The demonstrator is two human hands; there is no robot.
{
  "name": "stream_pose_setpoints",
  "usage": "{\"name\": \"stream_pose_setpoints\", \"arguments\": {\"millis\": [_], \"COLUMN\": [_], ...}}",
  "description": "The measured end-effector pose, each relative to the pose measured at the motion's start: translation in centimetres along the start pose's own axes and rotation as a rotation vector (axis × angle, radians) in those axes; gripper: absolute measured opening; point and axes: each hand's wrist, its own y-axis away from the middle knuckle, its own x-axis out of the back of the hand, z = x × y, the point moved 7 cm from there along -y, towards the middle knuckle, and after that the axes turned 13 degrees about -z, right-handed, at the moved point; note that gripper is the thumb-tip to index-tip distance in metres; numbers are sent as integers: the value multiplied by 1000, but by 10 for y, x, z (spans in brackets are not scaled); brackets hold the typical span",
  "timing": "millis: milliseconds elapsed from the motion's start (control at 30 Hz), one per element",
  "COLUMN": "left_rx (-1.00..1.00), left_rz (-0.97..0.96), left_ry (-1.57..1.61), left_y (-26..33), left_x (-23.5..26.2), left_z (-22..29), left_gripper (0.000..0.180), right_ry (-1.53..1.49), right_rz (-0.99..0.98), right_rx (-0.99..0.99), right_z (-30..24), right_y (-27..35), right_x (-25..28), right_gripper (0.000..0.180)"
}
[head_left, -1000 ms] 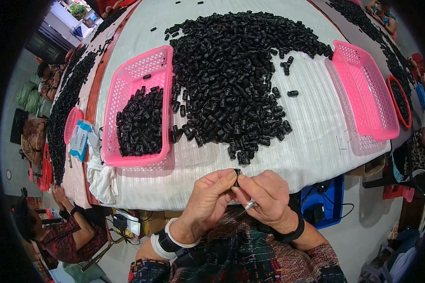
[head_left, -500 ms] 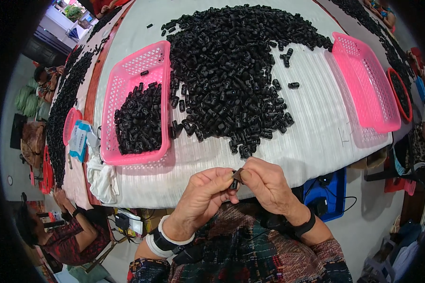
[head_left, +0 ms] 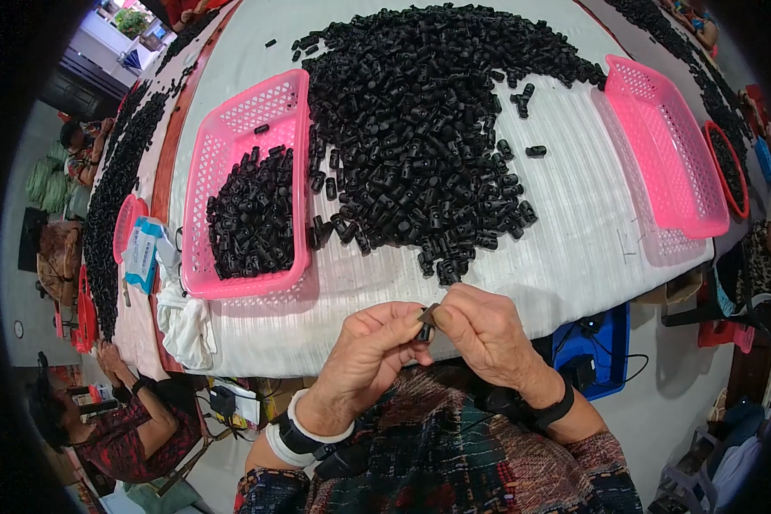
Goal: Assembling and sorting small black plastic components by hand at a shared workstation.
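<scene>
Just beyond the table's near edge, my left hand (head_left: 370,353) pinches a small black plastic cord lock (head_left: 424,332) between thumb and fingers. My right hand (head_left: 486,338) is closed on a small flat dark brown piece (head_left: 429,314), whose corner presses against the top of the cord lock. What the piece is made of cannot be made out. Beyond both hands lies a large heap of black cord locks (head_left: 411,163), its tip nearest my right hand. On the left stands a pink basket (head_left: 298,197), partly filled with the same parts.
A pink basket (head_left: 672,171) stands at the table's right side. A white cloth (head_left: 184,330) and a blue packet (head_left: 143,255) lie at the left edge. Below the table on the right is a blue tray (head_left: 612,343) with cables. Another person (head_left: 133,420) sits at lower left.
Both hands stay almost in place. The flat piece has shifted very slightly against the cord lock, and the view has moved a little.
</scene>
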Motion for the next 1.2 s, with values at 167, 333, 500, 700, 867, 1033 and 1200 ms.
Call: {"name": "stream_pose_setpoints", "arguments": {"millis": [167, 333, 500, 700, 867, 1033, 1200], "left_rx": [4, 30, 38, 30, 41, 30, 40], "left_rz": [31, 60, 53, 17, -11, 6, 32], "left_ry": [-2, 41, 30, 82, 87, 66, 54], "left_y": [-1, -4, -11, -15, -12, -11, -10], "left_x": [5, 13, 17, 4, 1, 3, 9], "left_z": [-3, -12, -14, -14, -17, -17, -18], "left_gripper": [17, 17, 18, 23, 24, 24, 21], "right_ry": [44, 82, 262, -341, -141, -33, 36], "right_rz": [6, -32, -130, -81, 15, 28, 31], "right_rx": [1, -17, 107, -84, -10, -3, 3], "right_z": [5, 15, 4, 26, 16, 16, 15], "right_y": [0, 0, -1, 6, 4, 3, 2], "right_x": [-1, -5, -8, -3, -2, -2, -5], "right_gripper": [20, 22, 24, 24, 24, 20, 17]}}
